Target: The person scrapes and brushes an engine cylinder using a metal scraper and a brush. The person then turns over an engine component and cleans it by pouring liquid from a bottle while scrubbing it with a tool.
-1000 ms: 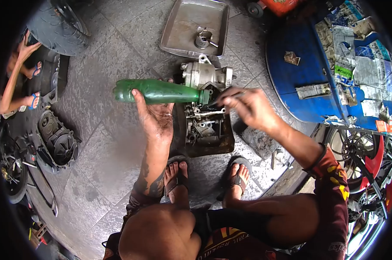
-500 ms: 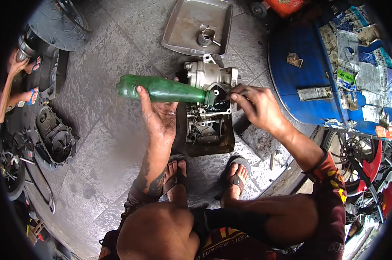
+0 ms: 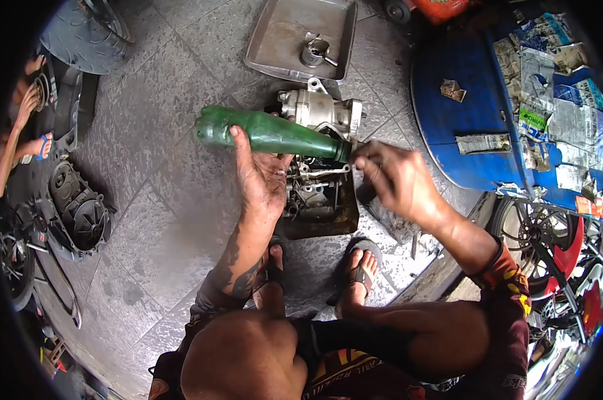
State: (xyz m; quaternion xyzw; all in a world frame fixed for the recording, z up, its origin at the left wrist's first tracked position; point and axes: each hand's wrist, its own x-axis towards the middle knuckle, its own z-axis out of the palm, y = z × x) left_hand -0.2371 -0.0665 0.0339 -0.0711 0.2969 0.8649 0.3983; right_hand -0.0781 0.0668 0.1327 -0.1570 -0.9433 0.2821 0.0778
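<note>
My left hand (image 3: 263, 175) is wrapped round a green plastic bottle (image 3: 275, 133), its thumb on top. The bottle lies nearly level, with its neck pointing right over a metal engine part (image 3: 315, 110). Close to the bottle's mouth, my right hand (image 3: 398, 175) has its fingers pinched together; what they hold, if anything, is too small to make out. Below the bottle, an oily open engine case (image 3: 318, 197) rests in a dark, dirty pan (image 3: 338, 227) on the floor between the hands and my feet.
A metal tray (image 3: 261, 53) with a small cup (image 3: 313, 52) lies beyond the engine. A blue drum (image 3: 448, 120) stands at the right, wheels (image 3: 525, 233) below it. At the left are a tyre (image 3: 81, 40), an engine cover (image 3: 81, 210) and another person's hand (image 3: 28, 107).
The bottle and my left hand have moved right, bringing the bottle's mouth close to my right fingers. At the far left, the other person's hands have shifted.
</note>
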